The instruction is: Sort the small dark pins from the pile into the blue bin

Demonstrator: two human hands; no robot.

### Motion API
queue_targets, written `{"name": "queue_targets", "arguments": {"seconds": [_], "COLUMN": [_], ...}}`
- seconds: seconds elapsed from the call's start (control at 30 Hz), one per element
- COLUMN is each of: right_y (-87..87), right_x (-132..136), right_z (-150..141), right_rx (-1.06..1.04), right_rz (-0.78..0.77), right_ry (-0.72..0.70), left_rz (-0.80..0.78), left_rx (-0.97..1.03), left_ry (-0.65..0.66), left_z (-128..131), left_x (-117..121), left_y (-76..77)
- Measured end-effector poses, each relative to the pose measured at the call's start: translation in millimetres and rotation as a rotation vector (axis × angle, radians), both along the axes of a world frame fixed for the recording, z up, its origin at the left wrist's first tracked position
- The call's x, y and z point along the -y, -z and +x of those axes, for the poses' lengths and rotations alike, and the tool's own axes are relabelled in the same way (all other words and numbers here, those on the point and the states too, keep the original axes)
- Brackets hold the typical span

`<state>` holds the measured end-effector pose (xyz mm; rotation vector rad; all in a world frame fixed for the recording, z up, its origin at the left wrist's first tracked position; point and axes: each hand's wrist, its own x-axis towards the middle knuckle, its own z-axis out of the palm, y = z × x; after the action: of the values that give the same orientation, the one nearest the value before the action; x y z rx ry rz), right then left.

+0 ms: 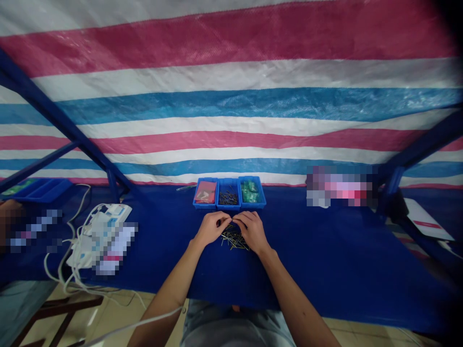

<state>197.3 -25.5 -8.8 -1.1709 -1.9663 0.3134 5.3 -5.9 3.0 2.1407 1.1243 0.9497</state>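
A dark blue cloth-covered table [318,260] spreads under both forearms, and just ahead of the grip sit three bright blue plastic trays [229,192] in a row (the middle one holds dark pins). The left hand [211,229] and right hand [251,231] curl together, fingertips [226,220] meeting; whether they pinch anything is too small to tell. Just beneath them lies a loose heap of thin metal pins [235,239], long axes pointing every which way
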Motion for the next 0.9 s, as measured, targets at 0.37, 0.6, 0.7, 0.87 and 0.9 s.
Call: {"name": "queue_targets", "arguments": {"seconds": [0.37,0.6,0.7,0.87,0.9], "right_y": [-5.2,-7.6,-6.6,-6.6,-7.0], "right_x": [1.5,1.2,0.8,1.6,1.9], "right_z": [-3.3,-3.1,-2.6,-2.3,-2.2], "right_rx": [0.091,0.080,0.048,0.024,0.019], "right_rz": [-0.026,-0.032,-0.053,-0.086,-0.094], "right_ry": [0.027,0.049,0.051,0.061,0.063], "left_rz": [0.002,-0.007,-0.005,-0.005,-0.006], "left_rx": [0.030,0.059,0.078,0.093,0.093], "left_ry": [0.002,0.002,0.009,0.013,0.013], "left_z": [0.7,1.3,1.5,1.3,1.2], "left_x": [0.1,-0.6,-0.7,-0.5,-0.5], "left_y": [-0.5,-0.2,-0.5,-0.6,-0.6]}}
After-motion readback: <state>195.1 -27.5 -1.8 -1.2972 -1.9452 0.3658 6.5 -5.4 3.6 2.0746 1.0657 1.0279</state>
